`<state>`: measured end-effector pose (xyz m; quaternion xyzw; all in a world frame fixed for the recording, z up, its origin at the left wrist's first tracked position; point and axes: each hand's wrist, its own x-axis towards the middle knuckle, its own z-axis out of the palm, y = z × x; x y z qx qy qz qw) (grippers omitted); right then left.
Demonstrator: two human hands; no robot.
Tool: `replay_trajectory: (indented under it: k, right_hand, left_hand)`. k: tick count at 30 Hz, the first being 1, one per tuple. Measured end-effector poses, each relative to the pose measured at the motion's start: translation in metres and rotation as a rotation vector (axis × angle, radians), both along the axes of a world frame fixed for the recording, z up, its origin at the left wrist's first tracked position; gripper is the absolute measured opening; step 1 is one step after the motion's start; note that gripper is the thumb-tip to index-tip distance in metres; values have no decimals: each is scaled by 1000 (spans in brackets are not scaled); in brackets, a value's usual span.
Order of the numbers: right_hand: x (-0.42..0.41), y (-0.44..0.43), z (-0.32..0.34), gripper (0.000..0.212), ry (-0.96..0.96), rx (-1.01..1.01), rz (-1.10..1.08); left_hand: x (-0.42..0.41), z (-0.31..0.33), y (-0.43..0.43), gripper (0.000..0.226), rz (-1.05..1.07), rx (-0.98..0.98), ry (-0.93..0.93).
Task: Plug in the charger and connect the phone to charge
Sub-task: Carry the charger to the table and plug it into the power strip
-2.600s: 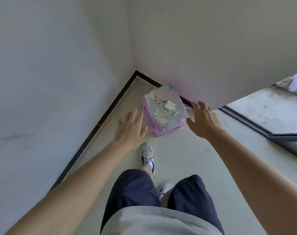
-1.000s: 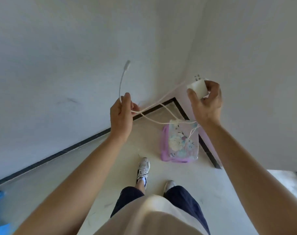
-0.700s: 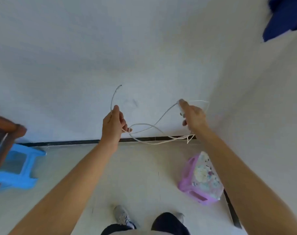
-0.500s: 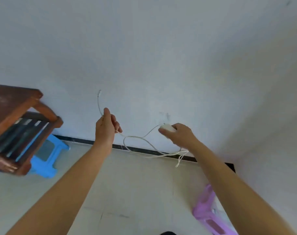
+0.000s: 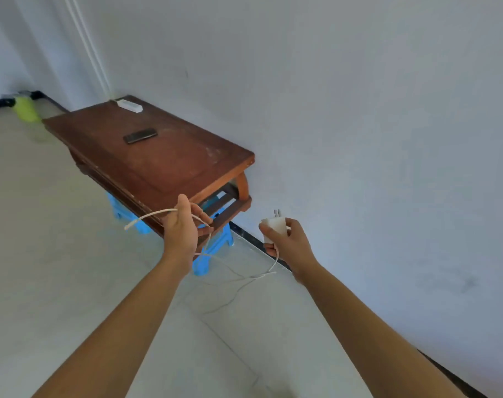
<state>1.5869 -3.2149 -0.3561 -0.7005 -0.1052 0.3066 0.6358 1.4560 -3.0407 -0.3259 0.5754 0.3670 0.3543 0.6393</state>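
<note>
My right hand grips a white charger block with its two prongs pointing up. Its white cable sags in a loop below both hands and runs to my left hand, which pinches it near the free end; the tip sticks out to the left. A dark phone lies flat on a low brown wooden table ahead of me. A white power strip rests at the table's far end against the wall.
A blue plastic stool stands under the table's near end. The white wall runs along the right with a black skirting. A green object sits on the floor at the far left corner. Pale floor stretches to the left.
My view has swung left from the pink bag to the wooden table, which now shows its top with the phone and power strip. Both hands carry the charger and cable along.
</note>
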Motion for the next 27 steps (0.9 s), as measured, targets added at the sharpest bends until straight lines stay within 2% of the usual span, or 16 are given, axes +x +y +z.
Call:
replay_trajectory:
  k: [3, 5, 8, 10, 13, 16, 19, 21, 25, 27]
  right_hand:
    - [2, 72, 2, 60, 119, 170, 30]
    - [5, 125, 1, 56, 161, 228, 73]
    - [10, 214, -7, 60, 229, 298, 125]
    - [11, 277, -8, 40, 369, 341, 139]
    - [4, 368, 3, 12, 676, 406, 142]
    - [-2, 452, 16, 11, 851, 501, 195]
    - [-15, 517, 28, 15, 916, 528, 229]
    - [-23, 552, 28, 19, 960, 539, 264]
    - [-33, 613, 20, 26, 1009, 529, 300]
    - [-35, 642, 13, 29, 1024, 526, 272]
  left_hand:
    - [-21, -9, 61, 48, 79, 235, 109]
    - [-30, -21, 100, 43, 85, 301, 222]
    - [-37, -36, 160, 37, 75, 272, 325]
    - [-42, -40, 199, 31, 70, 279, 430]
    - [-55, -39, 258, 22, 22, 199, 551]
    - [-69, -31, 315, 11, 10, 144, 640]
    - [-81, -28, 358, 19, 141, 55, 685]
    - [-86, -29, 383, 27, 237, -80, 631]
    - [-86, -39, 438, 24, 328, -468, 297]
    - [-86, -49, 469, 24, 296, -586, 136]
